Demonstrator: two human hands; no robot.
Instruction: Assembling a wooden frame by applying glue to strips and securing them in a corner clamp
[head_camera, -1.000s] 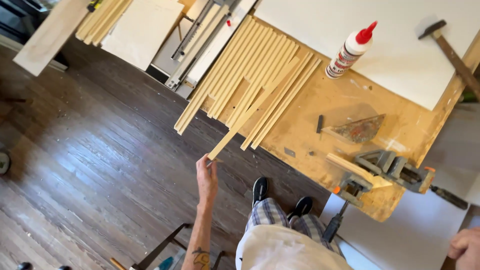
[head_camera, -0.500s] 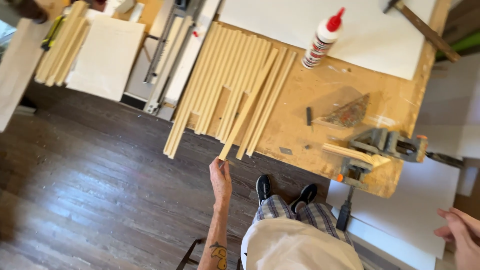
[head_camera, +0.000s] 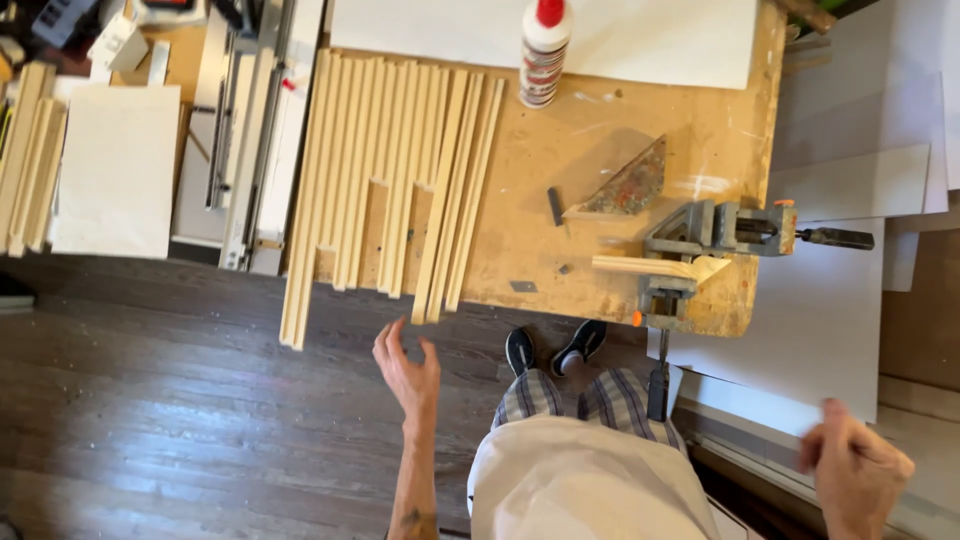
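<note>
The left hand (head_camera: 408, 368) is held empty at lower centre, its grip wide, just below the wooden strips (head_camera: 390, 180) laid on the tabletop (head_camera: 600, 200) at upper centre. The right hand (head_camera: 850, 475), lower right, is loosely curled, nothing held.

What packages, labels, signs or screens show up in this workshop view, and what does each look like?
Glue bottle: stands upright at the far edge of the wooden workbench, right of the wood strips; white body, red cap, a label with red and dark print.
Small white box: far left, among clutter; blocky, plain white as far as can be seen.
No signs or screens can be made out.
</note>
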